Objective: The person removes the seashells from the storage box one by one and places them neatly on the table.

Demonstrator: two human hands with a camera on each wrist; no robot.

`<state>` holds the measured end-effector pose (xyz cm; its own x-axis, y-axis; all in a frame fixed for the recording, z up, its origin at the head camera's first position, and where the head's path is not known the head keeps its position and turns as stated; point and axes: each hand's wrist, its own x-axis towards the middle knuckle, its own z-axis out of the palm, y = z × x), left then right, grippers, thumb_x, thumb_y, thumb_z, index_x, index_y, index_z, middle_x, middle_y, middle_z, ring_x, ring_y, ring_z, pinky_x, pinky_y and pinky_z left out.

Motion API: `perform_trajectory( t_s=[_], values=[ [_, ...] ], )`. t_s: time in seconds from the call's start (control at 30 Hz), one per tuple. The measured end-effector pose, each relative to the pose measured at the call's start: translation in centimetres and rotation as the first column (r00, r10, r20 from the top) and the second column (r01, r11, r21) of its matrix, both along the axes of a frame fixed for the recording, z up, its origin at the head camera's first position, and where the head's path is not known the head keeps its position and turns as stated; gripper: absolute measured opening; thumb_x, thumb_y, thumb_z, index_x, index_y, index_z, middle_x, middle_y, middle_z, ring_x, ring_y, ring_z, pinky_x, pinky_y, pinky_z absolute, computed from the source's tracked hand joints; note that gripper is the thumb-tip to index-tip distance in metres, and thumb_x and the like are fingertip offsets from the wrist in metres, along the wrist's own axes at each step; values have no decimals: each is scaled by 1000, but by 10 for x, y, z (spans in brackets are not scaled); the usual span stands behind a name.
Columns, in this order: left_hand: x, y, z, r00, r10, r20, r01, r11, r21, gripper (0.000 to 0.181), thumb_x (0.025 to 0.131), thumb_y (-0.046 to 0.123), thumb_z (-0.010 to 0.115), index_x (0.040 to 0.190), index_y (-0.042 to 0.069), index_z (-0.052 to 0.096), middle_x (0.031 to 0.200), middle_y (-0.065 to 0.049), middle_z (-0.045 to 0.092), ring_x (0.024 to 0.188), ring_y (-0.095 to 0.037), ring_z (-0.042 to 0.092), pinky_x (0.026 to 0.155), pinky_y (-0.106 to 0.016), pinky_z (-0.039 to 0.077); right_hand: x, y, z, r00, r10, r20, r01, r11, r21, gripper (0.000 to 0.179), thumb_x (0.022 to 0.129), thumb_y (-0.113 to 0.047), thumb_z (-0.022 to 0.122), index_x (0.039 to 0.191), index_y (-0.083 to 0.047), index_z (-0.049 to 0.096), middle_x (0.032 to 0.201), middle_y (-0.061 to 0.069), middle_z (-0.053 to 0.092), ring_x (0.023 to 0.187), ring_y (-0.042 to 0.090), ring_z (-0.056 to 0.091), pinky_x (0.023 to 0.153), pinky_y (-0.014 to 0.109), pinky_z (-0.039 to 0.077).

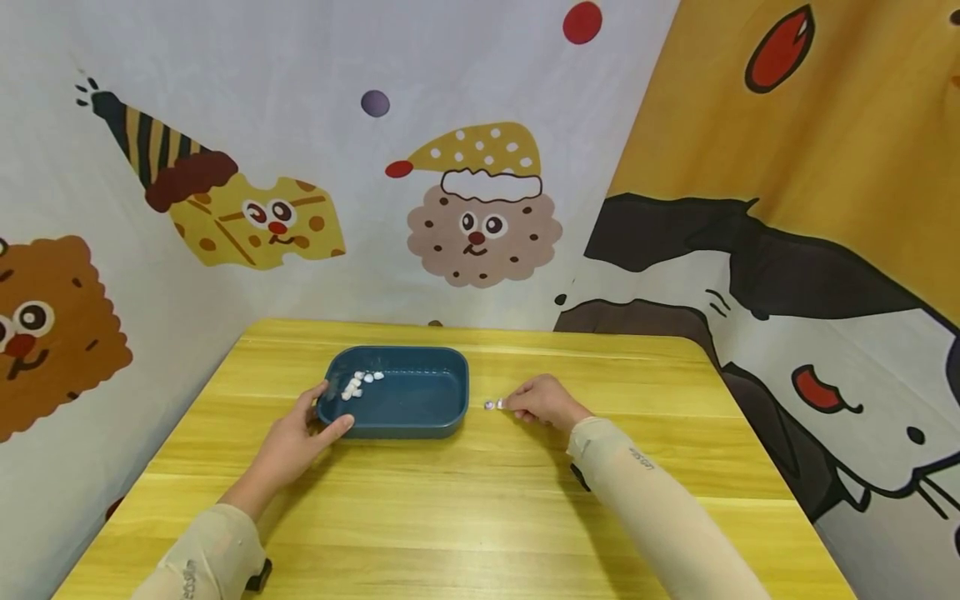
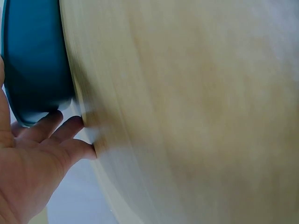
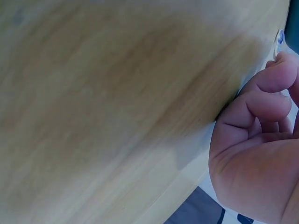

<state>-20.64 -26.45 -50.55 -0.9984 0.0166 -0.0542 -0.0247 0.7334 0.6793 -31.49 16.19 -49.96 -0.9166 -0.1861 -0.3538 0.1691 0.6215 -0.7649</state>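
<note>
A dark blue rectangular dish [image 1: 405, 417] stands on the table, with several small white pieces [image 1: 352, 387] gathered at its left end. My left hand [image 1: 296, 442] grips the dish's left front corner, its thumb by the front rim. In the left wrist view, fingers [image 2: 51, 128] of that hand lie against the dish's side. Right of the dish, my right hand [image 1: 546, 402] pinches a small white piece [image 1: 500, 403] at the tabletop. Beside it lies another small white piece with purplish marks [image 1: 489, 405]. The right wrist view shows curled fingers [image 3: 266, 105]; the pinched piece is mostly hidden there.
The yellow wood-grain table [image 1: 450, 517] has its back edge close to a white curtain [image 1: 300, 50] printed with cartoon figures. An orange, black and white printed cloth [image 1: 690, 150] hangs along the right side.
</note>
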Motion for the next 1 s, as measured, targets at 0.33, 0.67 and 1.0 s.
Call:
perform_trajectory(
  t_s=[0.33,0.67,1.0],
  values=[
    [-1,0,0,1000,3,-1,-3,1000,0,100,102,66,61,173,13,14,159,-39,44,146,-55,49,113,-70,46,-1,-4,0,1000,-13,5,13,999,46,21,94,-28,84,83,-10,80,68,1,71,54,12,48,49,26,33],
    [0,0,0,1000,0,2,0,1000,-2,101,102,67,60,173,13,13,159,-39,44,146,-56,49,112,-70,46,2,-5,2,1000,-31,-3,31,998,47,16,94,-27,83,94,-10,81,73,2,73,57,12,54,51,25,37],
    [-1,0,1,1000,8,8,-7,1000,-5,101,102,66,61,173,13,13,160,-38,44,146,-55,48,113,-70,46,1,-4,0,999,-36,10,36,999,6,16,94,-25,84,96,-10,82,73,2,73,58,11,57,50,24,38]
  ],
)
